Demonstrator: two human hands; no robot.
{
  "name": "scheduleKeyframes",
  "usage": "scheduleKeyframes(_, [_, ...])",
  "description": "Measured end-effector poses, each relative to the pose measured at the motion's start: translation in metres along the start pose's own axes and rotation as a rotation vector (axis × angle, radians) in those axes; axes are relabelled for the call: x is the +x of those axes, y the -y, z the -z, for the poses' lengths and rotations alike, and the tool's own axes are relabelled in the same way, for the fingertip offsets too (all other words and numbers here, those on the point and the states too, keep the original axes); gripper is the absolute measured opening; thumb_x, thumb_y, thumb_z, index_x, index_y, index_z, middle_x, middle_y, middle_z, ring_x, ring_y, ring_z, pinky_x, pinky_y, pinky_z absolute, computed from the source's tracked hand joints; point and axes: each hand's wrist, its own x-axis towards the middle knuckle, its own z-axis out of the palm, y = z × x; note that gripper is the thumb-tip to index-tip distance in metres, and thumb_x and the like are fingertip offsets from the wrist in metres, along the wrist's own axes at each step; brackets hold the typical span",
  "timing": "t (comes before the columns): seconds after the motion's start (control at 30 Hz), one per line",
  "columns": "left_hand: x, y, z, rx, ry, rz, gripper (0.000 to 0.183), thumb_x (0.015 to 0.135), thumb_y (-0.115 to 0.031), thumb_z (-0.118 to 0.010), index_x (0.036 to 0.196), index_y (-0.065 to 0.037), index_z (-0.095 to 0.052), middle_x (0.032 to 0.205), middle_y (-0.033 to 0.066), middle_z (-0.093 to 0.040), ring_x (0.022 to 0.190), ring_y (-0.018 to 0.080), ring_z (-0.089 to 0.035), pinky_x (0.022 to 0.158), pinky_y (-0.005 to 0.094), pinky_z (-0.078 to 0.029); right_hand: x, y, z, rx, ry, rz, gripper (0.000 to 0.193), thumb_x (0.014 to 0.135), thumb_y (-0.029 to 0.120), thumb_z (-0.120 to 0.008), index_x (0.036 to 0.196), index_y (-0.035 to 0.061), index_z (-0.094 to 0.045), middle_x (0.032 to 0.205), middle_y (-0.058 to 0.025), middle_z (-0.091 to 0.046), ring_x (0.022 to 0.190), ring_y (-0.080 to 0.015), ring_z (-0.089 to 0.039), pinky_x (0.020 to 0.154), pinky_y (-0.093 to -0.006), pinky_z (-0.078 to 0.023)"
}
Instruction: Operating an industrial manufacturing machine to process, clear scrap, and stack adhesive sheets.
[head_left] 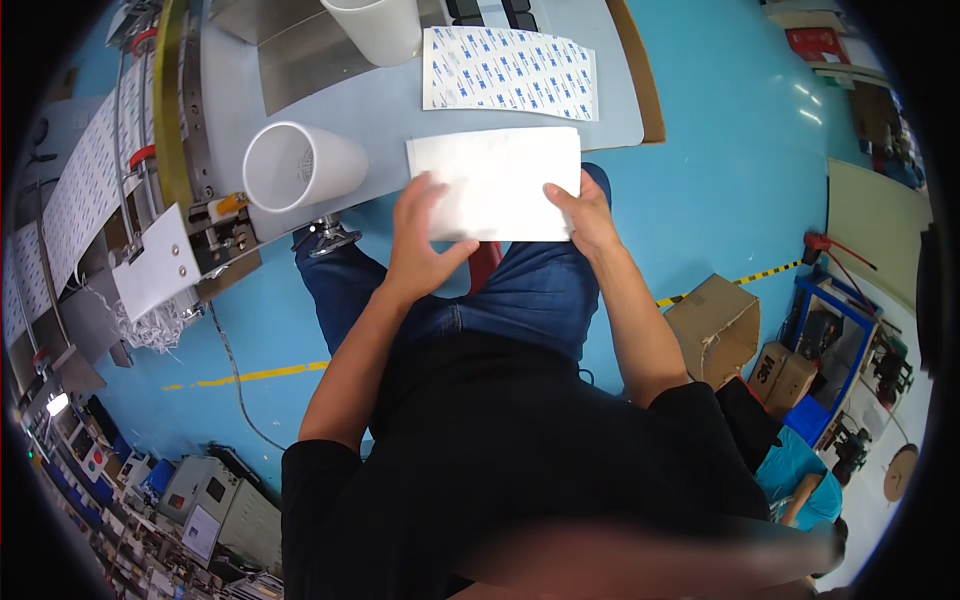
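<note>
A flat stack of white sheets [500, 180] is held over my lap, at the front edge of the grey table [395, 125]. My right hand [592, 222] grips its right end, thumb on top and the other fingers underneath. At the left end is my left hand [412, 245], open, its thumb stretched away from the other fingers. Those fingertips are blurred and overlap the stack's left edge; whether they press on it I cannot tell. Just beyond the stack lies a white sheet with a repeated blue print [510, 75].
A white cylinder [300, 165] lies left of the stack, and another white tube [380, 25] is farther back. To the left, a machine carries a printed web [75, 180]. A cardboard box [715, 330] sits on the blue floor at right; a person in a turquoise shirt [800, 480] is behind.
</note>
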Motion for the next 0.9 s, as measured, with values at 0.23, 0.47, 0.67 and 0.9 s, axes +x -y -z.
scheduleKeyframes(0.23, [0.008,-0.022,0.021,-1.294,0.067,0.827,0.055,0.088,-0.017,-0.068,0.131,0.007,-0.045,0.121,0.0156,-0.059,0.108,0.0231,-0.061,0.093,0.0342,-0.049,-0.057,0.015,0.007,0.010,0.089,0.069,0.052,0.084,0.009,-0.071,0.130,-0.0007,-0.048,0.120,-0.0130,-0.061,0.108,-0.0201,-0.060,0.094,-0.0335,-0.049])
scheduleKeyframes(0.47, [-0.010,-0.052,0.033,-0.948,0.023,0.580,0.037,0.087,-0.017,-0.068,0.117,0.004,-0.060,0.105,0.0117,-0.067,0.092,0.0168,-0.064,0.083,0.0298,-0.051,-0.079,0.065,0.003,-0.677,-0.125,0.487,0.050,0.086,0.022,-0.070,0.127,-0.0009,-0.050,0.119,-0.0152,-0.061,0.113,-0.0243,-0.056,0.099,-0.0367,-0.042])
scheduleKeyframes(0.67, [-0.017,-0.075,0.031,-0.972,0.045,0.535,0.036,0.087,-0.019,-0.069,0.115,0.003,-0.062,0.103,0.0099,-0.067,0.091,0.0150,-0.063,0.080,0.0276,-0.051,-0.095,0.106,-0.056,-1.248,0.086,0.791,0.039,0.084,0.032,-0.069,0.109,0.0027,-0.064,0.103,-0.0175,-0.067,0.097,-0.0331,-0.062,0.085,-0.0386,-0.048])
scheduleKeyframes(0.9, [-0.028,-0.087,0.037,-0.982,0.017,0.559,0.036,0.087,-0.019,-0.069,0.113,0.005,-0.062,0.100,0.0109,-0.068,0.087,0.0147,-0.064,0.077,0.0277,-0.051,-0.094,0.117,-0.066,-1.160,0.253,0.387,0.025,0.085,0.024,-0.068,0.095,0.0004,-0.069,0.083,-0.0131,-0.069,0.074,-0.0203,-0.064,0.071,-0.0316,-0.051])
